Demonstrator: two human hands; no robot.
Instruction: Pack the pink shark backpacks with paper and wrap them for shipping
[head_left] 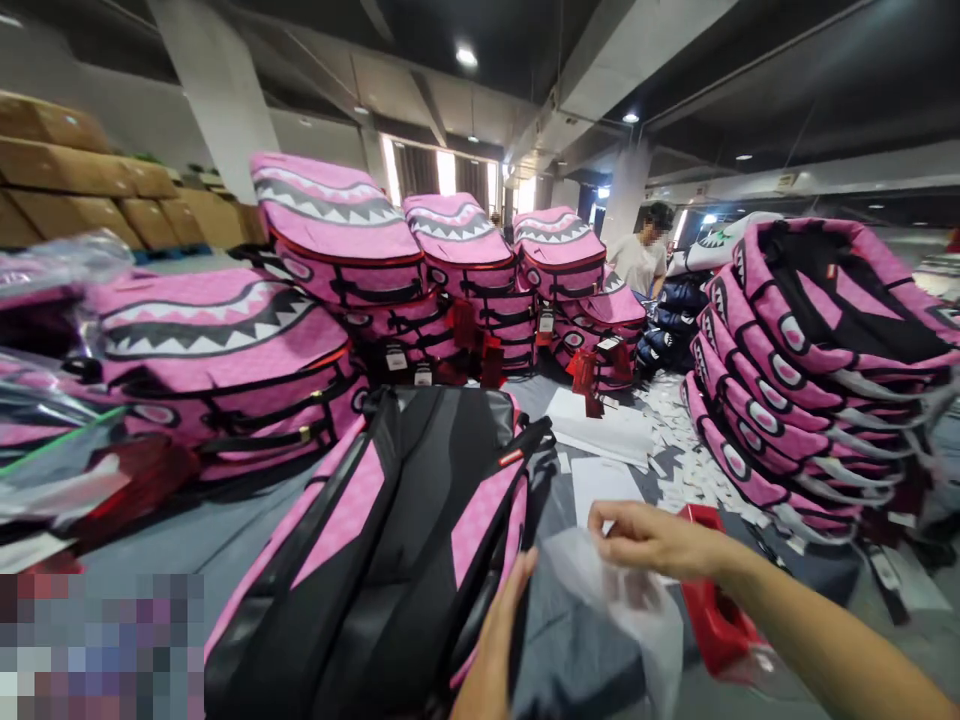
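Observation:
A pink and black backpack (420,530) lies in front of me, its black padded back and straps facing up. My left hand (501,625) rests along the backpack's right side, fingers stretched out and nothing seen in its grip. To the right, my right hand (649,537) is closed in a pinch on a thin translucent plastic bag (649,625), which hangs down over the grey cloth surface. Just beyond that wrist is a red tape dispenser (720,630), partly covered by my forearm.
Piles of pink backpacks (337,230) with shark-teeth prints line the far side. Another tall backpack stack (802,400) stands at right. White paper sheets (600,425) and scattered small labels (686,450) lie between. Cardboard boxes (67,165) and a person (641,250) are farther back.

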